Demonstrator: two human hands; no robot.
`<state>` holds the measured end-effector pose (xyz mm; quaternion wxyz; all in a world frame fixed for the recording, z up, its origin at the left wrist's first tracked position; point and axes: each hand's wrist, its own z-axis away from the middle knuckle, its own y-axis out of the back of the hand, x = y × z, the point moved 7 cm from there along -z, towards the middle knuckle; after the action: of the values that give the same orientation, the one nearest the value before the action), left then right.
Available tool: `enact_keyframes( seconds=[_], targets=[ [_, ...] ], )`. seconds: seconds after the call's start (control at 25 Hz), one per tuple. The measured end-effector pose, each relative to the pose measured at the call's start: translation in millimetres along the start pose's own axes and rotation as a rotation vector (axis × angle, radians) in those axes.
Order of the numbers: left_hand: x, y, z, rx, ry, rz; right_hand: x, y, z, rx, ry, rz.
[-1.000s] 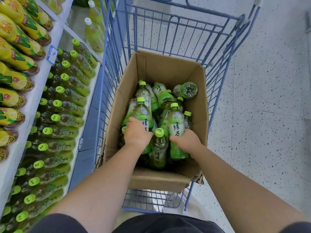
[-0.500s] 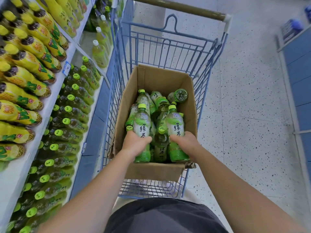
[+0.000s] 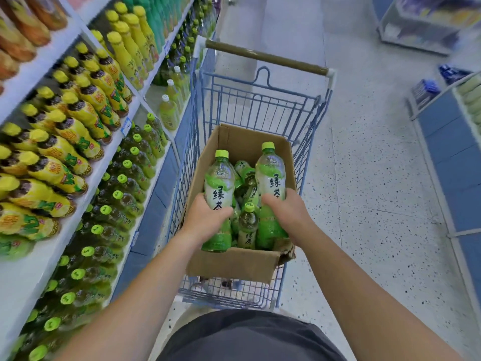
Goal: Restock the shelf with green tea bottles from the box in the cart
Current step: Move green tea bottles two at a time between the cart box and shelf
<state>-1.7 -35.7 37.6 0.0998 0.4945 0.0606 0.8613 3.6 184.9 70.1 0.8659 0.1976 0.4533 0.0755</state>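
Note:
A cardboard box (image 3: 231,264) sits in a blue wire cart (image 3: 260,105) and holds several green tea bottles. My left hand (image 3: 205,217) grips one green tea bottle (image 3: 220,183), raised upright above the box's left side. Over the right side, my right hand (image 3: 286,212) grips a second green tea bottle (image 3: 270,175), also upright and lifted. A smaller bottle (image 3: 248,225) stands between them in the box. The bottom shelf (image 3: 109,217) on the left holds rows of green-capped tea bottles.
Upper shelves (image 3: 78,121) on the left carry yellow-capped bottles. The cart's brown handle (image 3: 265,57) is at its far end. Speckled floor (image 3: 369,204) stretches on the right, bounded by a blue shelf unit (image 3: 453,162) at the far right.
Both hands have lifted their bottles up out of the box. The view has tilted up, showing more of the aisle and upper shelves.

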Motion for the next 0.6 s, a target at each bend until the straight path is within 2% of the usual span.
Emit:
enact_keyframes(
  seconds=[0.08, 0.32, 0.6],
  targets=[
    [5, 7, 21, 0.07, -0.027, 0.038, -19, 4, 7, -0.025, 0.091, 0.021],
    [-2, 51, 107, 0.372, -0.002, 0.174, -61, -15, 43, -0.264, 0.307, 0.101],
    [-49, 107, 229, 0.733, 0.06, 0.259, -80, -90, 113, -0.52, 0.513, 0.227]
  ],
)
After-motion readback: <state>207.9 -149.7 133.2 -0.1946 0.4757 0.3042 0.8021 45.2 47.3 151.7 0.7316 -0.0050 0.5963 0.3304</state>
